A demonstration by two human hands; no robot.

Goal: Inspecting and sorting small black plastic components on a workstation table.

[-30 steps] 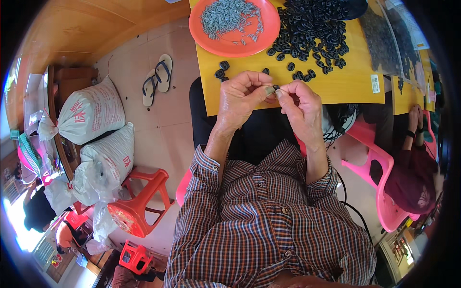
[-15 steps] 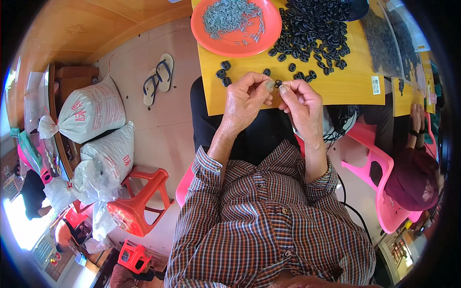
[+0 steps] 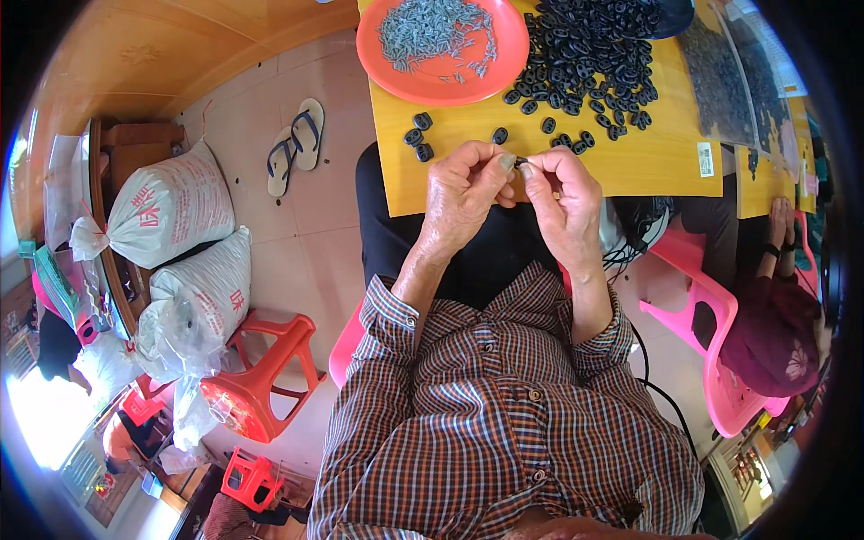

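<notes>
My left hand (image 3: pixel 463 193) and my right hand (image 3: pixel 560 193) meet at the near edge of the yellow table (image 3: pixel 648 162). Between the fingertips of both sits a small black plastic piece (image 3: pixel 520 162). Which hand bears it is hard to tell; both pinch at it. Beyond the hands lies a heap of black oval pieces (image 3: pixel 585 49). Several stray ones (image 3: pixel 417 138) lie at the table's left. An orange plate (image 3: pixel 504 54) with several small grey metal pins (image 3: pixel 432 27) stands at the far left of the table.
Another person (image 3: pixel 774 306) sits on a pink chair (image 3: pixel 711 315) at my right, arms on the table. On the floor at my left are two white sacks (image 3: pixel 171 211), an orange stool (image 3: pixel 261 378) and a pair of sandals (image 3: pixel 295 144). Clear bags of dark parts (image 3: pixel 720 81) lie at the table's right.
My hands stay together at the table edge, fingers shifting slightly on the small piece. The view has tilted a little; nothing else moved.
</notes>
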